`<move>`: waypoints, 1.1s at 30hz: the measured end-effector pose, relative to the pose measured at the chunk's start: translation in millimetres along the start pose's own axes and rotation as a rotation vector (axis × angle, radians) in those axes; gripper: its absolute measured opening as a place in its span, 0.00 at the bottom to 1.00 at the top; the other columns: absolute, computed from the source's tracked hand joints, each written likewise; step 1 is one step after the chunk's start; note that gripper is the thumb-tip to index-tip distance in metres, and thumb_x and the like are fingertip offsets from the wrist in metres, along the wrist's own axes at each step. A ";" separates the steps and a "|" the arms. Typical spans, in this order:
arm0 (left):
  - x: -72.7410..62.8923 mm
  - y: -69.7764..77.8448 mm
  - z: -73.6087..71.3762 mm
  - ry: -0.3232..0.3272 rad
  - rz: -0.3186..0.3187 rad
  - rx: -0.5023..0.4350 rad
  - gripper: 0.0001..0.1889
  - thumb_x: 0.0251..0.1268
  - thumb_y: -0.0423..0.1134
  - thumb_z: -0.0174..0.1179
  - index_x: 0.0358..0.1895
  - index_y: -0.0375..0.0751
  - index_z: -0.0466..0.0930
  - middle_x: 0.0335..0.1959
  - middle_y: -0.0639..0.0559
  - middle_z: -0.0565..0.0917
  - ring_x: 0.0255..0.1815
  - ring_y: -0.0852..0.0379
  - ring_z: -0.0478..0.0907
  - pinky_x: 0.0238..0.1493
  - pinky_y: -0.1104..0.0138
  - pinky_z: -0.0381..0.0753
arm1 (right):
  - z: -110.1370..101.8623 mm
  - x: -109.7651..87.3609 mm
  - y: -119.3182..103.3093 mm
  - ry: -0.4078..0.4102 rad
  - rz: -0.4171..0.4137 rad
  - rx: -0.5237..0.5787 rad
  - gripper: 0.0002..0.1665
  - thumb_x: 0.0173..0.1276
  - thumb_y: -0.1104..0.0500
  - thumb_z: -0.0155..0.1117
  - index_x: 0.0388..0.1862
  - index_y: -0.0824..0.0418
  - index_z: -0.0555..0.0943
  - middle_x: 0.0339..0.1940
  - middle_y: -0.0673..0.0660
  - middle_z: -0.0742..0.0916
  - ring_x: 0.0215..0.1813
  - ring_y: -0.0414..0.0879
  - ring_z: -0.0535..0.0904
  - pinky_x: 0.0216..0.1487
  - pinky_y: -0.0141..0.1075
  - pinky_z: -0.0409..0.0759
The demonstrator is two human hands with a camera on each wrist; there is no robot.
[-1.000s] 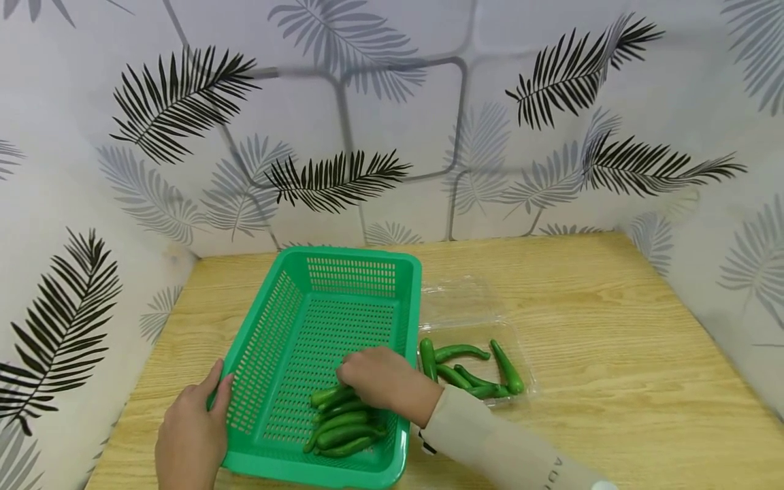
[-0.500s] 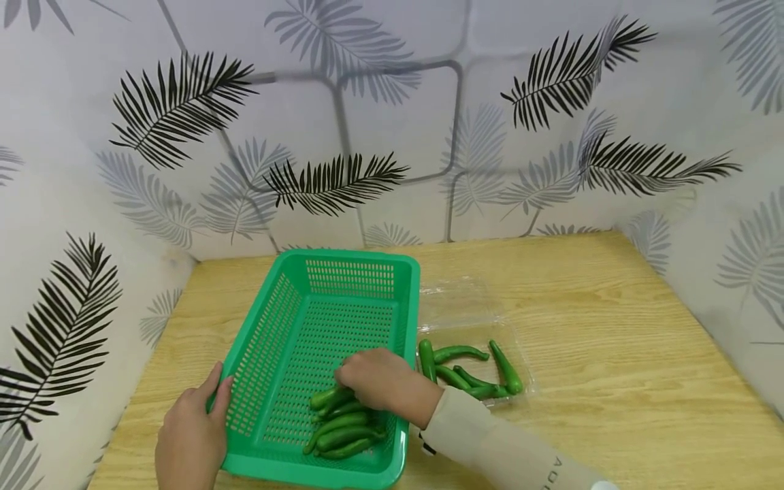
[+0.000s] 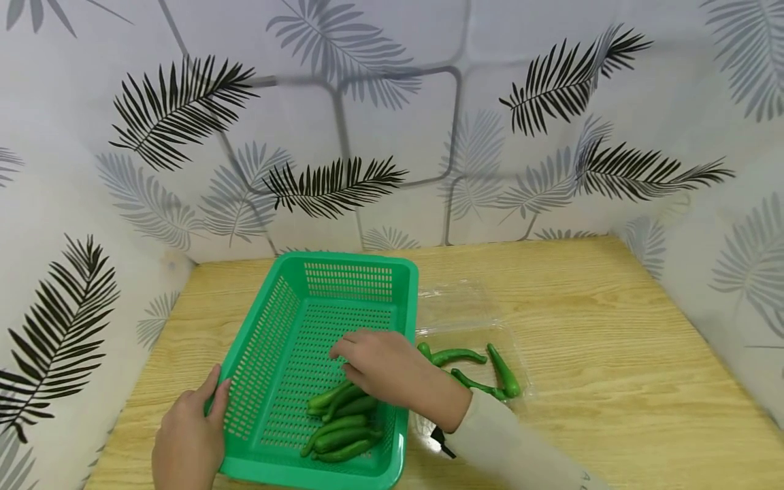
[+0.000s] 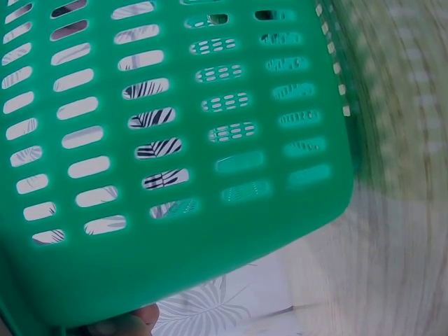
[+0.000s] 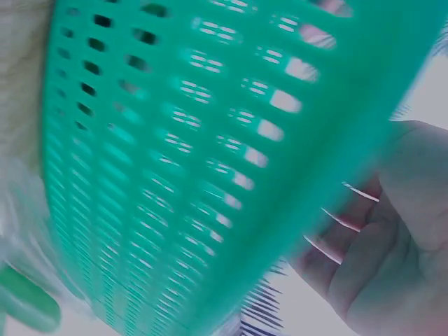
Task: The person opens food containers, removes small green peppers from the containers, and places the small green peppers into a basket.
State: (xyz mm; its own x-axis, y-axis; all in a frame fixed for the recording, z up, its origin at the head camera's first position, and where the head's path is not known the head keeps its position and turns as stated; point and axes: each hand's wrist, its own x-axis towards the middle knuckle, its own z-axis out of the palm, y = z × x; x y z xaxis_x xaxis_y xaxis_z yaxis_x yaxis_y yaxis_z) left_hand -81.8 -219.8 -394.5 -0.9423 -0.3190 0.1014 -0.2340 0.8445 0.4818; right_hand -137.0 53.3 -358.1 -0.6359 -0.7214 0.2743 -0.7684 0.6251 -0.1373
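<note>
My left hand (image 3: 188, 435) grips the left rim of a green plastic basket (image 3: 412, 306), thumb over the edge. Part of that hand (image 4: 133, 323) peeks out below the basket's slotted wall (image 4: 175, 262) in the left wrist view. Several green chili peppers (image 3: 343, 439) lie side by side at the basket's near end. Just above them hovers my right hand (image 3: 382, 367), fingers loosely bent with nothing seen in them. The right wrist view shows this hand (image 5: 385, 245) over the basket's rim, fingers apart, partly hidden by the wall.
Right of the basket stands a clear plastic box (image 3: 459, 303), its lid folded back, with several chili peppers (image 3: 505, 373) in it. My right forearm crosses the box's near side. A leaf-patterned wall covering (image 3: 398, 129) borders the wooden table (image 3: 600, 327).
My right hand has lifted slightly off the peppers and its fingers have loosened, leaving the peppers in the basket. The left hand keeps its grip on the rim.
</note>
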 end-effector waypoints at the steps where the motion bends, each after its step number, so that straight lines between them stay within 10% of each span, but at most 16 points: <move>1: 0.2 -0.3 -0.4 0.001 0.002 -0.001 0.25 0.69 0.55 0.49 0.64 0.47 0.70 0.32 0.42 0.80 0.23 0.46 0.75 0.18 0.56 0.70 | -5.0 -2.6 0.4 0.023 0.001 0.014 0.11 0.66 0.59 0.61 0.47 0.52 0.81 0.43 0.46 0.83 0.42 0.36 0.79 0.32 0.25 0.75; 18: 0.4 1.5 -0.4 -0.008 -0.007 0.011 0.25 0.70 0.57 0.47 0.64 0.49 0.70 0.33 0.44 0.79 0.25 0.45 0.76 0.19 0.56 0.71 | -39.9 -55.7 33.9 0.160 0.101 0.059 0.09 0.61 0.62 0.66 0.41 0.54 0.82 0.39 0.47 0.83 0.41 0.39 0.79 0.37 0.30 0.77; 33: -0.3 0.2 1.8 -0.012 0.006 0.002 0.25 0.70 0.55 0.47 0.64 0.47 0.70 0.36 0.40 0.80 0.21 0.48 0.75 0.16 0.59 0.70 | -6.9 -108.2 89.5 0.065 0.311 -0.125 0.11 0.54 0.63 0.72 0.37 0.59 0.83 0.36 0.51 0.83 0.37 0.44 0.79 0.31 0.34 0.78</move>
State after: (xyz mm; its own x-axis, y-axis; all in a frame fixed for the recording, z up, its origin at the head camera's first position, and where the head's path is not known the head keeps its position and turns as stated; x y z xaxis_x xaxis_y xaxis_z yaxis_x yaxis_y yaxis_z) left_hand -82.1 -218.7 -396.0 -0.9464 -0.3089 0.0940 -0.2289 0.8472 0.4794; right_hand -136.4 189.4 -393.5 -0.8294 -0.4726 0.2980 -0.5210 0.8468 -0.1071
